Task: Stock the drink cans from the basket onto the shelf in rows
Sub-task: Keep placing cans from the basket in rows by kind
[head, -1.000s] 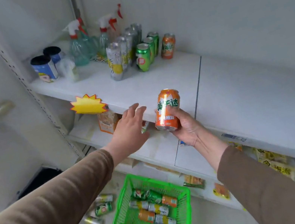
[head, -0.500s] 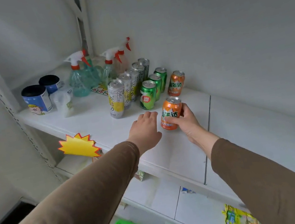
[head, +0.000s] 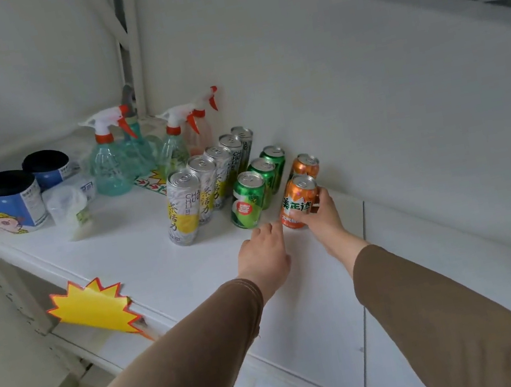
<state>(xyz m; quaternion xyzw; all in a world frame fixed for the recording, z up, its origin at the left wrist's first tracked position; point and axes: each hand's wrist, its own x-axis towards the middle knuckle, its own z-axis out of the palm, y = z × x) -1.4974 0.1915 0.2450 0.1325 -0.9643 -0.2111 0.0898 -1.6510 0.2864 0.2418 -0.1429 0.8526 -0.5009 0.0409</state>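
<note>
Your right hand (head: 321, 216) is curled round an orange can (head: 296, 201), fingers wrapped behind it and thumb across the label, with the can upright on the white shelf (head: 140, 247). It stands directly in front of a second orange can (head: 305, 165), the two just beside each other at the back wall. Your left hand (head: 267, 256) rests on the shelf with its fingers stretched out flat and holding nothing (the fingertips lie close to the base of the held can). To the left stands a row of three green cans (head: 249, 204), and beyond that a row of five tall silver-and-yellow cans (head: 184, 211). Further left are spray bottles (head: 110, 161), a crumpled plastic bag (head: 70, 208) and two blue tubs (head: 11, 202). A yellow starburst tag (head: 93, 307) hangs from the shelf's front edge.
</note>
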